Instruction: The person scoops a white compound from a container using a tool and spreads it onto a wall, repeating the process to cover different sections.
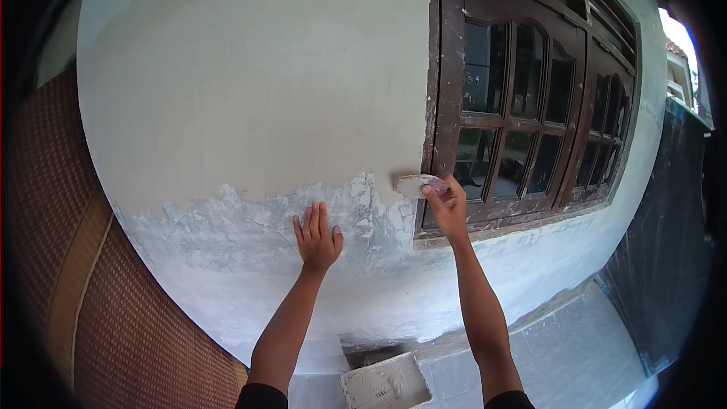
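My left hand [316, 238] lies flat against the wall [265, 106], its fingers stretched out on the rough grey-white patch [227, 216]. Held between the thumb and fingers of my right hand [448, 204] is a putty scraper [416, 184], flat and smeared with white. The scraper is up against the wall beside the left edge of the brown window frame [435, 129]. Smooth beige covers the wall above, with a ragged line where the grey-white patch begins.
On the floor below stands a rectangular tray [362, 388] with whitish paste inside. A woven brown panel [144, 318] runs along the left. Wooden window shutters [522, 129] with glass panes fill the right, and a dark sheet [655, 250] hangs beyond. Grey tiles [560, 356] cover the floor.
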Available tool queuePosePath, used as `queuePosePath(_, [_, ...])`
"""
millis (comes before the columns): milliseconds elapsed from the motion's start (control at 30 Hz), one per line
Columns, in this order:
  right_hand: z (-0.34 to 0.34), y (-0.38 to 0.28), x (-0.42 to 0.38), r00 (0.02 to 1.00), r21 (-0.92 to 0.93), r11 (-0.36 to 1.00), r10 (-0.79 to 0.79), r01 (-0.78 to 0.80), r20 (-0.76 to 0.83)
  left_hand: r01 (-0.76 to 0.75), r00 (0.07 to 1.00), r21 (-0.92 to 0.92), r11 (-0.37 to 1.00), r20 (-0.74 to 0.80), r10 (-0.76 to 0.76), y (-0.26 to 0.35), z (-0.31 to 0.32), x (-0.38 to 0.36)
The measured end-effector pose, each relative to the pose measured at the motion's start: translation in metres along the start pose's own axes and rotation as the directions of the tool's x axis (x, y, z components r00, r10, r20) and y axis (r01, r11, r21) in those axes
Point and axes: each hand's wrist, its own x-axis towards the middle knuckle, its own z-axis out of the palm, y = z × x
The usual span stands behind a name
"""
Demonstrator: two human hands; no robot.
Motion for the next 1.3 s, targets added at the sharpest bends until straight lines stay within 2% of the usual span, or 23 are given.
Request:
queuePosePath(100, [-0.018,0.016,-0.002,0.999,-0.058,0.998,0.034,-0.033,0.01,0.005,1.0,0.001,1.0,0.013,-0.005,0.0,0.0,-0.001])
queuePosePath(167, [-0.029,0.026,-0.004,0.978,-0.169,0.964,-0.196,0.206,0.076,0.004,1.0,-0.004,1.0,0.01,-0.004,0.0,0.0,-0.001])
queuePosePath(300, [-0.042,0.017,-0.01,0.94,-0.251,0.908,-0.304,0.335,0.154,0.004,1.0,-0.007,1.0,0.003,-0.004,-0.001,0.0,-0.001])
queuePosePath(367, [-0.055,0.015,-0.01,0.888,-0.342,0.821,-0.401,0.457,0.223,0.004,1.0,-0.007,1.0,0.002,-0.004,-0.001,0.001,0.0])
queuePosePath(467, [-0.066,0.013,-0.01,0.861,-0.411,0.757,-0.449,0.508,0.237,0.002,1.0,-0.005,1.0,0.003,-0.002,0.0,-0.001,0.0])
queuePosePath(500, [-0.064,0.008,-0.011,0.861,-0.41,0.757,-0.45,0.509,0.239,0.002,1.0,0.0,1.0,0.001,-0.002,0.0,-0.001,0.0])
queuePosePath(567, [-0.054,-0.002,-0.016,0.945,-0.367,0.871,-0.303,0.327,0.124,0.001,1.0,0.002,1.0,-0.001,-0.001,-0.001,0.0,0.0])
queuePosePath(600, [-0.046,-0.001,-0.017,0.945,-0.368,0.87,-0.303,0.327,0.124,0.001,1.0,0.004,1.0,0.002,-0.001,0.0,0.001,-0.001])
queuePosePath(667, [-0.025,0.001,-0.022,0.993,-0.165,0.981,-0.087,0.1,0.085,0.005,1.0,-0.001,1.0,0.009,-0.005,-0.001,0.0,-0.001])
queuePosePath(733, [-0.015,-0.003,-0.022,0.991,-0.216,0.97,-0.09,0.109,0.098,0.01,1.0,-0.008,1.0,0.015,-0.009,0.001,0.0,-0.001])
queuePosePath(800, [-0.015,0.001,-0.016,0.991,-0.488,0.866,-0.05,0.104,0.123,0.002,1.0,-0.007,1.0,0.005,-0.002,-0.001,0.0,-0.001])
queuePosePath(833, [-0.019,0.004,-0.013,0.991,-0.486,0.867,-0.05,0.104,0.123,0.0,1.0,-0.005,1.0,0.005,0.0,-0.001,-0.001,-0.001])
queuePosePath(900, [-0.033,0.009,-0.002,0.996,-0.144,0.99,-0.028,0.016,-0.083,-0.002,1.0,0.008,1.0,0.0,0.002,0.0,0.0,0.0])
queuePosePath(933, [-0.03,-0.002,0.002,0.996,-0.143,0.99,-0.029,0.018,-0.08,0.0,1.0,0.01,1.0,-0.002,0.0,0.0,0.0,0.0])
queuePosePath(1000, [-0.031,-0.024,0.004,0.996,-0.012,1.0,-0.002,0.001,-0.09,0.002,1.0,0.002,1.0,0.0,-0.002,0.0,0.0,0.0])
queuePosePath(1033, [-0.033,-0.02,0.002,1.0,-0.064,0.998,0.019,-0.018,0.022,0.004,1.0,0.001,1.0,0.001,-0.004,0.0,0.0,0.0])
queuePosePath(1067, [-0.027,-0.019,0.0,1.0,-0.065,0.998,0.022,-0.02,0.022,0.004,1.0,0.001,1.0,0.001,-0.004,-0.001,0.0,0.0])
queuePosePath(1133, [-0.013,-0.019,-0.006,0.934,-0.348,0.919,-0.057,0.187,0.352,0.005,1.0,-0.004,1.0,0.005,-0.005,0.0,0.0,-0.002])
queuePosePath(1167, [-0.019,-0.02,-0.003,0.934,-0.349,0.918,-0.056,0.186,0.352,0.005,1.0,-0.006,1.0,0.006,-0.005,0.0,0.0,-0.001])
queuePosePath(1300, [-0.04,-0.038,0.023,0.997,-0.23,0.97,-0.076,0.077,0.015,0.003,1.0,0.006,1.0,-0.003,-0.003,0.0,0.001,-0.001])
